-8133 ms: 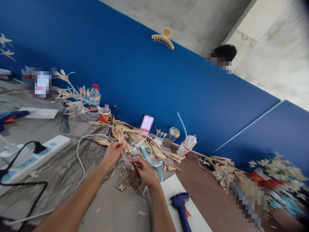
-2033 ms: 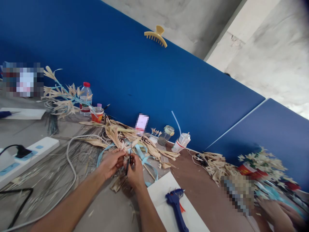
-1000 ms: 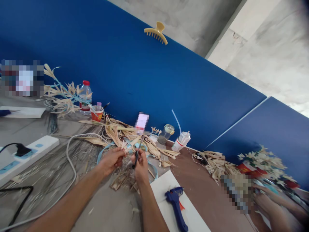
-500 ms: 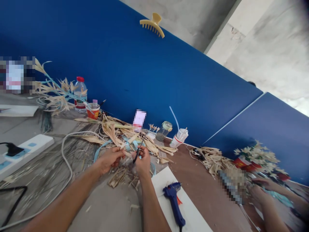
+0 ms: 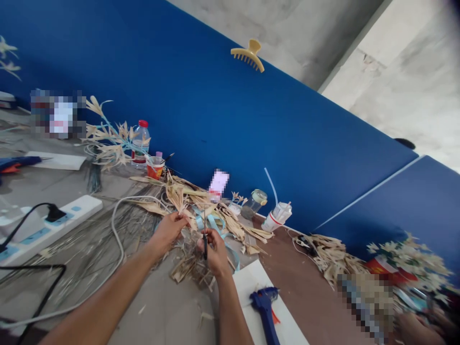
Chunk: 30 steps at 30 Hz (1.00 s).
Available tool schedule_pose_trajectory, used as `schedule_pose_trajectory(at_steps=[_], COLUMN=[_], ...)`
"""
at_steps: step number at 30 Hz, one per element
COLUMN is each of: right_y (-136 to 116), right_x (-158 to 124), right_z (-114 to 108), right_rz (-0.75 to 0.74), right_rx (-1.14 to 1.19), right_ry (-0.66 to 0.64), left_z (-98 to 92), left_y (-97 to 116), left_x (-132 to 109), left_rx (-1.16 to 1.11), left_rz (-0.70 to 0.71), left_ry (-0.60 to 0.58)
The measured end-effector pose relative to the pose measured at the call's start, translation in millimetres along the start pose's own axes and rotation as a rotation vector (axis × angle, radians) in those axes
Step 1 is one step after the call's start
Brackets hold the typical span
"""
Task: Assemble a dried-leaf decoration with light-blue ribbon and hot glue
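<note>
My left hand (image 5: 168, 234) is closed in a pinch on a small pale piece of dried husk (image 5: 183, 214), mostly hidden by the fingers. Fingers of my right hand (image 5: 214, 251) are wrapped round the dark handles of a pair of scissors (image 5: 205, 245), whose blades point up and away from me. The scissors are just right of my left fingertips, apart from them. Behind both hands lies a pile of dried husks (image 5: 176, 194), with light-blue ribbon (image 5: 214, 221) among them. Brown husk scraps (image 5: 183, 269) lie below my hands.
A blue glue gun (image 5: 265, 306) rests on white card (image 5: 249, 278) at right. A power strip (image 5: 77, 215) and white cable (image 5: 117, 239) are at left. Along the blue partition (image 5: 179, 96) stand a bottle (image 5: 141, 143), cups and a jar (image 5: 254, 203). Another person's hands (image 5: 417, 326) are far right.
The view has shifted left. The scissors have turned more upright and sit apart from my left hand, which has drawn its husk piece up and left. The other person's hands have moved lower.
</note>
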State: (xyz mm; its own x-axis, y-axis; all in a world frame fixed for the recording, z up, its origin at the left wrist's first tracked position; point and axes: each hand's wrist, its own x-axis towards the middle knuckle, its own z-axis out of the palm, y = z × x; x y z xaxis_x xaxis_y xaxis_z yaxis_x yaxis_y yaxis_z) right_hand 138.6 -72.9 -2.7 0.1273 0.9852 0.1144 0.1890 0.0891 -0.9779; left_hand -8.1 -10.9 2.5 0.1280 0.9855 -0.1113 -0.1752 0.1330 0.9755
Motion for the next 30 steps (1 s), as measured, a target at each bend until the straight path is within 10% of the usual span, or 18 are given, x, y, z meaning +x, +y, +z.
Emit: schedule_pose_trajectory(at_steps=[30], right_y=[0.1], right_x=[-4.3], right_z=[3.9], right_rz=[0.174], right_rx=[0.029], right_ry=[-0.264], left_z=[-5.2], left_y=[5.1], left_x=[4.9], left_rx=[0.004], left_rz=[0.035], left_ry=[0.125])
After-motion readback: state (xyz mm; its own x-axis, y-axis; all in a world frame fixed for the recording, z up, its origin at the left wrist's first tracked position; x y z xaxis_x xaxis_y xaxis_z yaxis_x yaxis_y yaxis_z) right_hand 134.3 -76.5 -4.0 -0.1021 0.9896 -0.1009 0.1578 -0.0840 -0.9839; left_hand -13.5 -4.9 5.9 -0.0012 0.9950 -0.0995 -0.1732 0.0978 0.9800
